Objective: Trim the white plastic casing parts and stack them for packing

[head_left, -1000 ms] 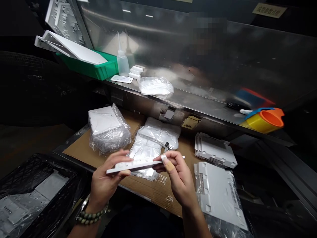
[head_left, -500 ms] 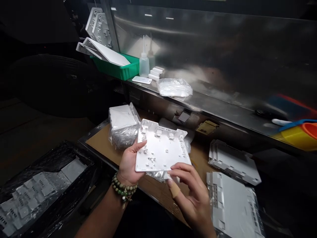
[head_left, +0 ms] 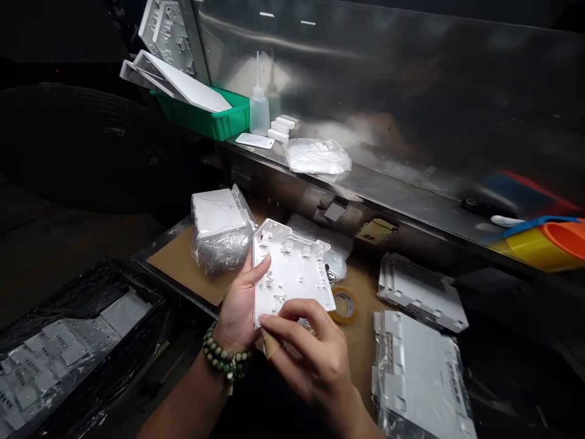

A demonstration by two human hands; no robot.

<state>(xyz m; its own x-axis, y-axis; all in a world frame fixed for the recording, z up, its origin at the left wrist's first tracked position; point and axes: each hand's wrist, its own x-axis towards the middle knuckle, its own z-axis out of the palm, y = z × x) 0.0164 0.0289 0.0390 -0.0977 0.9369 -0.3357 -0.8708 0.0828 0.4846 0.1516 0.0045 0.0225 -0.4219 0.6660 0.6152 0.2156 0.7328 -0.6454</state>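
Note:
A white moulded plastic cover (head_left: 292, 274), its inner face with small clips and posts turned up, is held over the bench at a tilt. My left hand (head_left: 240, 302) grips its left edge, thumb on the inner face and the other fingers hidden behind. At the near left corner, my right hand (head_left: 315, 347) pinches the cover's edge between index finger and thumb. A tan wrap (head_left: 271, 344) covers part of the right thumb. Whether anything small sits in that pinch cannot be seen. Beyond the cover, a roll of yellowish tape (head_left: 345, 306) lies on the cardboard (head_left: 176, 259).
Bagged white covers (head_left: 222, 228) stand behind left; stacked covers (head_left: 423, 372) lie at right. A black-lined crate (head_left: 150, 311) holds grey parts at lower left. On the metal shelf (head_left: 388, 189) are a green bin (head_left: 223, 125), a squeeze bottle (head_left: 259, 113) and a plastic bag (head_left: 317, 157).
My right hand has moved left along the cover's near edge to its left corner. The cover has turned and tilted more, and the tape roll shows more plainly. The view has shifted slightly.

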